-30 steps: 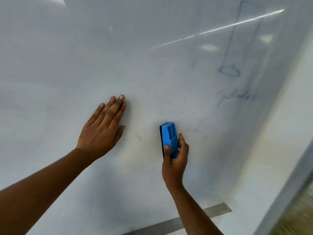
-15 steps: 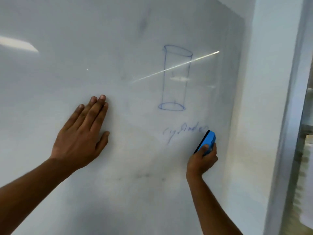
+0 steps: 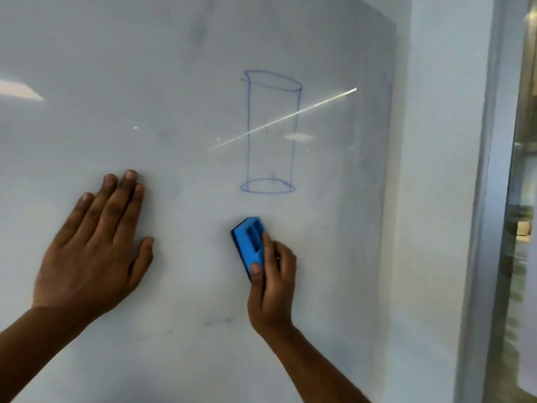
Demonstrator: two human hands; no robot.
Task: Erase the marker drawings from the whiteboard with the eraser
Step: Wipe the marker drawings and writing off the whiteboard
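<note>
A blue marker drawing of a tall cylinder [image 3: 271,132] stands on the whiteboard [image 3: 174,68], right of centre. Just below it my right hand [image 3: 271,286] grips a blue eraser [image 3: 250,244] with a black felt pad, held flat against the board. The board under and beside the eraser shows no writing, only faint grey smudges. My left hand [image 3: 93,251] presses flat on the board at the left, fingers straight and together, well apart from the eraser.
The whiteboard's right edge [image 3: 393,170] meets a pale wall [image 3: 441,199]. Further right runs a grey vertical frame [image 3: 488,170] with glass behind it. Faint dark smears [image 3: 215,321] mark the lower board.
The word written under the cylinder is gone. My right hand has swept the eraser leftward across it, from the word's right end to below the cylinder's base. My left hand stays on the board.
</note>
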